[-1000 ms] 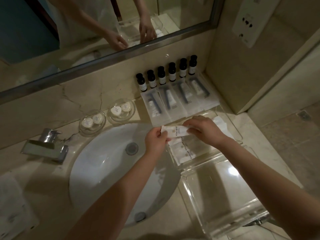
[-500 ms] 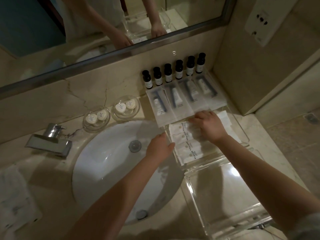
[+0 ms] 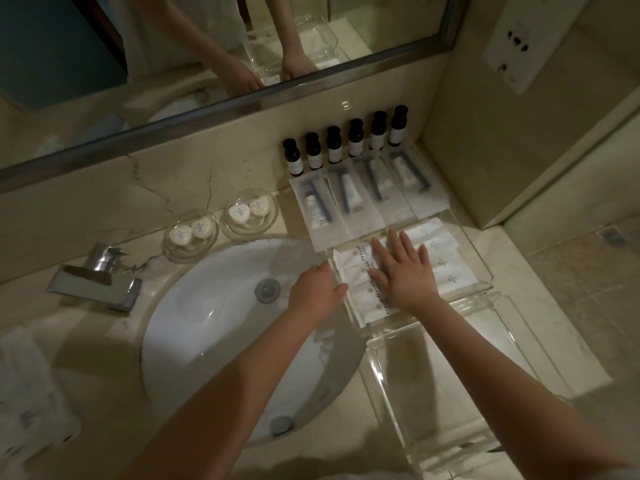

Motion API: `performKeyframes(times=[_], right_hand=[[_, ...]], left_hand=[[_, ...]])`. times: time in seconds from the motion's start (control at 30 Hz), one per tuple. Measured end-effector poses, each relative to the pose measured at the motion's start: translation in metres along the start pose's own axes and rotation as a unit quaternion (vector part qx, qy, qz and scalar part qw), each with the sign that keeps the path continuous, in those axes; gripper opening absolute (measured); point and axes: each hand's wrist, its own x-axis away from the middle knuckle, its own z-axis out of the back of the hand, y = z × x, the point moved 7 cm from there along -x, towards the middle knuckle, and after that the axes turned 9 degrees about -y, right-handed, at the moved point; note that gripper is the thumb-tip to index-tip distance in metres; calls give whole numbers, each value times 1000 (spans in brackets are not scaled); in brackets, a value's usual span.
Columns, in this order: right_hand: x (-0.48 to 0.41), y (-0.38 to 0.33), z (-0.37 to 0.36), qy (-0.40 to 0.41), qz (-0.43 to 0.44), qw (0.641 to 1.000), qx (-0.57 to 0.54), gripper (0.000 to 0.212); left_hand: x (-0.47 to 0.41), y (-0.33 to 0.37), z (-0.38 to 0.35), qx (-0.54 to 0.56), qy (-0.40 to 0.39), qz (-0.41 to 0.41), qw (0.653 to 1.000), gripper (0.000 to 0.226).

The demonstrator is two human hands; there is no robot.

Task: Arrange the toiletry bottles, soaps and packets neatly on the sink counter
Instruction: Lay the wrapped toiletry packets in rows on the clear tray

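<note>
A wide mirror [image 3: 69, 46] in a metal frame is running along the wall above a veined marble backsplash [image 3: 104, 209]. Below it, a white oval basin [image 3: 207, 323] is lying with a round metal drain [image 3: 267, 290] near its middle and a small round metal fitting [image 3: 281, 425] close to its near rim. A squared chrome tap [image 3: 97, 282] is sitting just left of the basin, pointing towards it. A white folded cloth [image 3: 31, 393] is lying at the far left edge. On the side wall at the upper right, a pale socket plate [image 3: 517, 43] is showing several dark slots. A clear acrylic tray [image 3: 384, 393] is sitting to the right of the basin. Beyond it, the tiled floor [image 3: 588, 289] is showing a small square floor drain [image 3: 611, 236].
</note>
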Motion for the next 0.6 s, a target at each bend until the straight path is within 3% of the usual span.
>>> performKeyframes(times=[0.3,0.5,0.6], right_hand=[[10,-7,11,-25,-10,1000,15,67],[43,-50,45,109,35,993,-19,47],[54,-90,55,123,69,990,-15,44]], left_hand=[[5,0,6,-36,-12,-7,999,48],[34,-25,35,-143,14,3,990,45],[61,-49,55,-171,58,-6,984,41]])
